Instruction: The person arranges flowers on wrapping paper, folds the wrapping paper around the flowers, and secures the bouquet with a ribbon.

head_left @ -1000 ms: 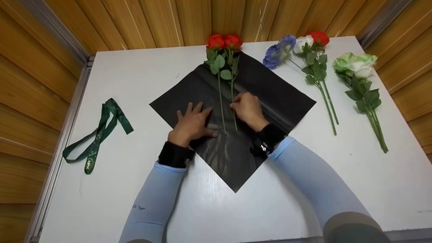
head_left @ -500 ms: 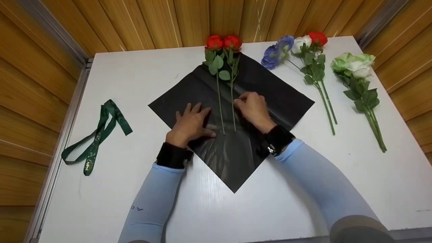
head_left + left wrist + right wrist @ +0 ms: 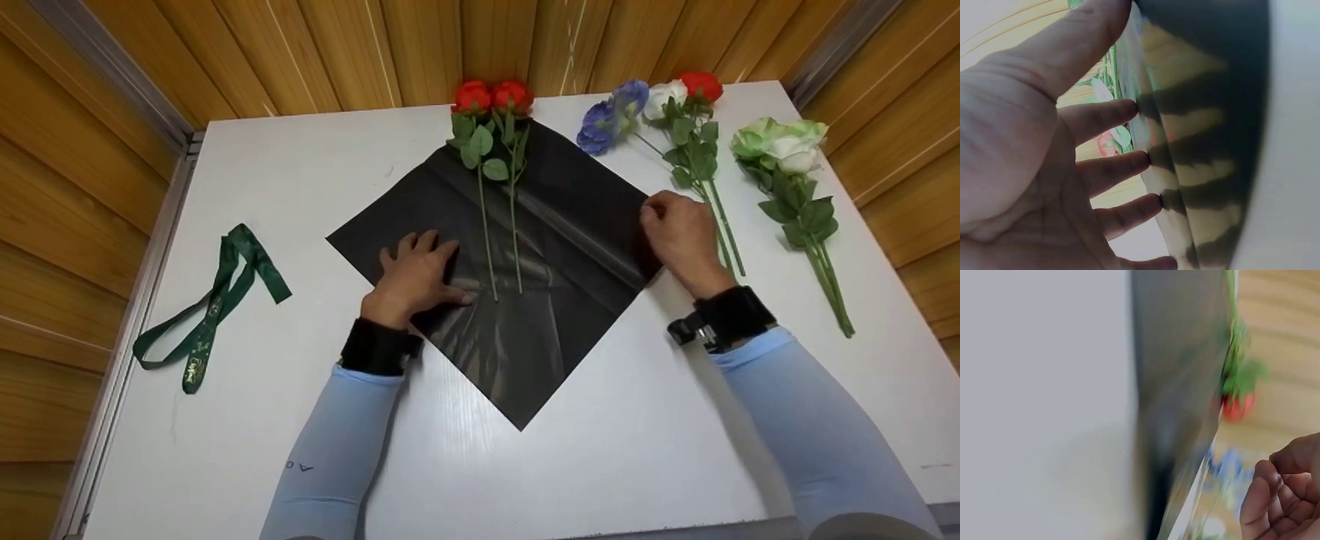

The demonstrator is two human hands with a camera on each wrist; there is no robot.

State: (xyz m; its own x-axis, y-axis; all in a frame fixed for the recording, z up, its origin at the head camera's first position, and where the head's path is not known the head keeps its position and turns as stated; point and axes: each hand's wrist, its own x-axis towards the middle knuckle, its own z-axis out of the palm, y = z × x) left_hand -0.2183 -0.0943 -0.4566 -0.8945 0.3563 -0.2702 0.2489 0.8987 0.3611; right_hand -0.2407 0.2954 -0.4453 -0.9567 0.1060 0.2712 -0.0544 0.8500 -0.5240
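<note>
Two red roses (image 3: 492, 97) with green stems lie side by side on a square of black wrapping paper (image 3: 592, 232), their heads past its top corner. My left hand (image 3: 416, 274) rests on the paper's left part, fingers spread, left of the stems. The left wrist view shows its fingertips (image 3: 1154, 201) touching the glossy paper. My right hand (image 3: 682, 236) is over the paper's right corner, hiding it, and near the stems of the flowers on the right. In the right wrist view its fingers (image 3: 1255, 500) are loosely curled with nothing between them.
Right of the paper lie a blue flower (image 3: 611, 120), a white rose (image 3: 665, 99) and another red rose (image 3: 701, 87). A green-white bunch (image 3: 795, 150) lies farther right. A green ribbon (image 3: 217, 300) is on the left of the white table (image 3: 465, 480). Wood-patterned walls (image 3: 420, 52) stand around.
My right hand has let go of the right rose's stem and moved right to the paper's right corner. My left hand stays on the paper.
</note>
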